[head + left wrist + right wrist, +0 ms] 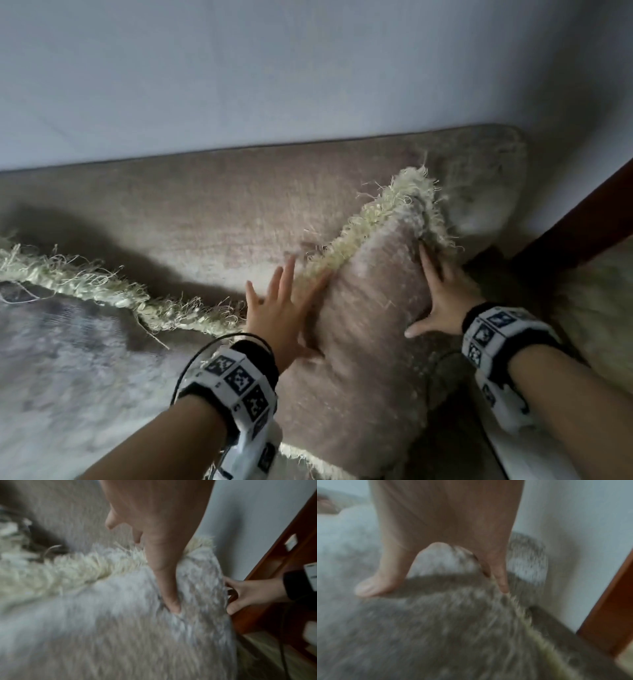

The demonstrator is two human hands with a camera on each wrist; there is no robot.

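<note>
A shaggy beige rug (205,205) lies on the floor, and one corner of it is folded over into a thick flap (370,308) edged with a pale yellow fringe (376,212). My left hand (284,308) lies flat with straight fingers on the flap's left side, by the fringe. My right hand (442,301) is spread against the flap's right side, thumb out. In the left wrist view my left hand (163,547) presses its fingers into the pile (120,628), with my right hand (254,592) at the rug's edge. In the blurred right wrist view my right hand (445,534) rests on the rug (436,628).
Pale floor (274,68) stretches beyond the rug's far edge. Reddish-brown wooden furniture (575,219) stands close on the right, also seen as a wooden frame (291,547) and a wooden leg (611,601). More fringe (85,287) runs off to the left.
</note>
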